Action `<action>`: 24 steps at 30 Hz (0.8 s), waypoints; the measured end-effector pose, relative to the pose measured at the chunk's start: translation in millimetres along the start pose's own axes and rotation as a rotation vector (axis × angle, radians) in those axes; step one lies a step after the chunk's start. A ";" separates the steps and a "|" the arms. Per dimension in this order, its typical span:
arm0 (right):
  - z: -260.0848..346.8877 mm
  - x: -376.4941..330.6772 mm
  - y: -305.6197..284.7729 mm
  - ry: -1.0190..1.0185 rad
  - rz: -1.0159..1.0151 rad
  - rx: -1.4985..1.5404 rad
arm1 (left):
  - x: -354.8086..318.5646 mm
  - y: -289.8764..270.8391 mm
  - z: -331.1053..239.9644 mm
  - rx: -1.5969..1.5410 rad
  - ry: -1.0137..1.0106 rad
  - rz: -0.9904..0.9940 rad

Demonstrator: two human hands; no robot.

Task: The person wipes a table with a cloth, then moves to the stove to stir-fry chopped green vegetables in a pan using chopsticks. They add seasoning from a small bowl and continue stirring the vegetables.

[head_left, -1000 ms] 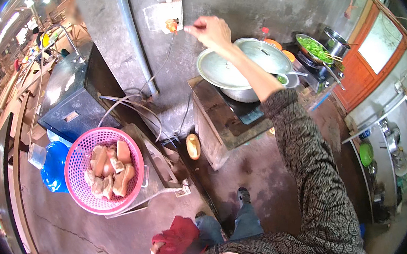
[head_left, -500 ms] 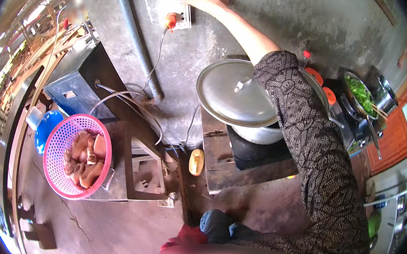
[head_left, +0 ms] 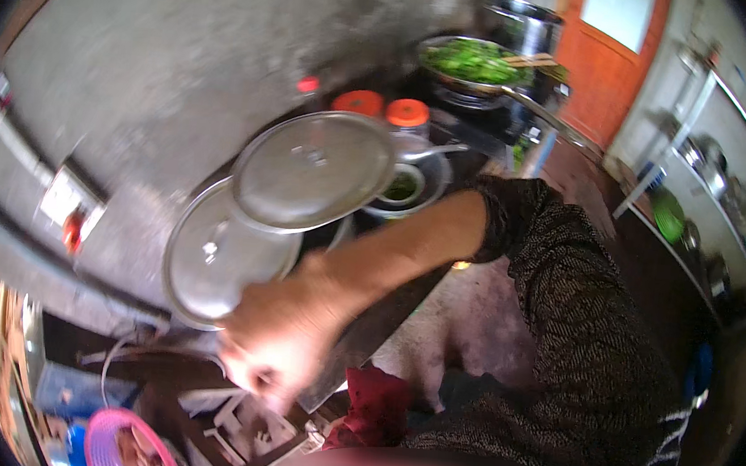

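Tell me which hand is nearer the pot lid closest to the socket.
Right. The right hand shows at the lower right of the pot lid; the left hand isn't visible near it.

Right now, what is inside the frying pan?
The frying pan holds green vegetables; wooden chopsticks rest at its right edge. The vegetables cover its bottom, so what lies beneath them cannot be seen.

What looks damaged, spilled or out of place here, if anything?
The wall behind the lids looks odd: dark blotches mark its paler grey surface, perhaps from damp or smoke. I see no spill.
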State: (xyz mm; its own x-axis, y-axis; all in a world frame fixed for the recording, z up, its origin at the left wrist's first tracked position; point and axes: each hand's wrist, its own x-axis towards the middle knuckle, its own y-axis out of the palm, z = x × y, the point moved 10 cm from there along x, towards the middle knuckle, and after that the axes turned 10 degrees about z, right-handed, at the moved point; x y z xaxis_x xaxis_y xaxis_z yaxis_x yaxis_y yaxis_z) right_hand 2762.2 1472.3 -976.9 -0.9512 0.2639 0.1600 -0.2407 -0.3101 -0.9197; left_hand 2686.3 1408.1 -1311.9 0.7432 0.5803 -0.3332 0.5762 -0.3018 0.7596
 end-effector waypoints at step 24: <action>142.4 -808.0 284.1 1.009 -2.092 1.314 | 370.2 439.5 319.0 0.176 -0.492 0.566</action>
State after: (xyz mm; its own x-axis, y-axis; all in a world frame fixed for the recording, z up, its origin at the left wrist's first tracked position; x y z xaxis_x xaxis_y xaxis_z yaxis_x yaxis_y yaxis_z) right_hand 3434.9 1040.9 -1316.5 0.5865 0.7113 -0.3873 -0.4603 0.6862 0.5633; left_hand 3323.2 1248.9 -1279.6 0.9829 -0.0887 -0.1615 0.0783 -0.5922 0.8020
